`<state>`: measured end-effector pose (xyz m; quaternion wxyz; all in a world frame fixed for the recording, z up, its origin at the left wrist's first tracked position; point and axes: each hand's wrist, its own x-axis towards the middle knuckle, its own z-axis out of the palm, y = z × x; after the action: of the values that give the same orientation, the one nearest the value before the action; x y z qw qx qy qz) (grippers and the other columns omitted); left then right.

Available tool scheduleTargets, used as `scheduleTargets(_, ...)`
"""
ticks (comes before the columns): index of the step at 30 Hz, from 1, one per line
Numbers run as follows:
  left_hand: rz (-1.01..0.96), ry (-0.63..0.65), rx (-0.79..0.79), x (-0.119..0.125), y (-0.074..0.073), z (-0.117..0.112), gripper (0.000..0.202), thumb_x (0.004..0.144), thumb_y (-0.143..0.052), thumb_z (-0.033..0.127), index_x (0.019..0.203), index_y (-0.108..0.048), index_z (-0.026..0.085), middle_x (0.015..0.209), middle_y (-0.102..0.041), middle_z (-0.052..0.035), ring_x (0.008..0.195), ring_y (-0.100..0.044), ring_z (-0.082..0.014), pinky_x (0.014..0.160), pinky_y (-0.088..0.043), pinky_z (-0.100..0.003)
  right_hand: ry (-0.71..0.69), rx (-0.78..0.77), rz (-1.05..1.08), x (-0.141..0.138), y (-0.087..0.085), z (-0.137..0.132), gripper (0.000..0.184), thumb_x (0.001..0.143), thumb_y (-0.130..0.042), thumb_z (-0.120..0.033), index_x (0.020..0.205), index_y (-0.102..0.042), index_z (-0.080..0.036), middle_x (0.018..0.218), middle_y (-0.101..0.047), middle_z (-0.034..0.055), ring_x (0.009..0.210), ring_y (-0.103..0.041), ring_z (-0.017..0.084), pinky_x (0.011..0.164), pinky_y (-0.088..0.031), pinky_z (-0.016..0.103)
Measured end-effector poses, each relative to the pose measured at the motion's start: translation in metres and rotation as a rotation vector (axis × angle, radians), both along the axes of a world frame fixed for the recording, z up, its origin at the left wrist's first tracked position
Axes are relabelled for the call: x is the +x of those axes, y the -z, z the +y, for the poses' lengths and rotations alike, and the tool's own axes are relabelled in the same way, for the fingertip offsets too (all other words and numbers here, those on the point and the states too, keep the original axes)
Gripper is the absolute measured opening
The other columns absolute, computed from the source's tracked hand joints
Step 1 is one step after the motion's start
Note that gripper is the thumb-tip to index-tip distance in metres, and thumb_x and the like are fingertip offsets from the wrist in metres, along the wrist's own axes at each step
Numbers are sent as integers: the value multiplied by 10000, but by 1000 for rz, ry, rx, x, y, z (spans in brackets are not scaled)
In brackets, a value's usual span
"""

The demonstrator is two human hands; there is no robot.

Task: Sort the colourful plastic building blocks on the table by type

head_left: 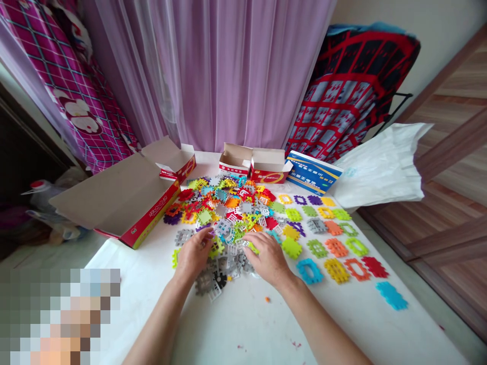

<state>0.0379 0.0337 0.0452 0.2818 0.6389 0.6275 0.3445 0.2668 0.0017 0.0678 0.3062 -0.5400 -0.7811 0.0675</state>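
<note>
A heap of colourful plastic interlocking blocks [228,208] covers the middle of the table, with notched squares and window-like frames among them. My left hand [195,252] rests at the heap's near left edge, fingers loosely bent and apart, beside a lime-green notched block [216,247]. At the near right edge, my right hand [268,256] has thumb and fingers around a small lime-green piece [252,247]. Grey blocks [226,261] lie between both hands. A black round piece [219,280] and a white window frame [215,293] are just in front of them.
Right of the heap, separate blocks lie in rough rows, including a blue frame [302,271] and a red square [375,266]. Open red boxes [152,215] [269,175] and a blue box [314,172] stand behind and left. A white bag [384,170] sits at the far right.
</note>
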Motion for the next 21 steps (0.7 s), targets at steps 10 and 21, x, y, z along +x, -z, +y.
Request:
scheduleTargets(10, -766, -121, -74, 6, -8, 4, 544, 587, -797, 438, 1066, -708, 198, 821, -622, -4, 791, -592, -149, 776, -512, -306, 37, -85, -38, -57, -7, 10, 517, 759, -725, -366, 1231, -611, -191, 1195, -679, 112, 1088, -607, 283, 953, -475, 437)
scheduleTargets(21, -793, -71, -127, 10, -18, -6, 610, 649, -782, 551, 1138, -678, 203, 974, -697, -55, 896, -649, -198, 845, -542, -359, 147, -57, -84, -50, -7, 8, 413, 754, -726, -397, 1110, -651, -202, 1037, -703, 92, 989, -625, 273, 870, -491, 390)
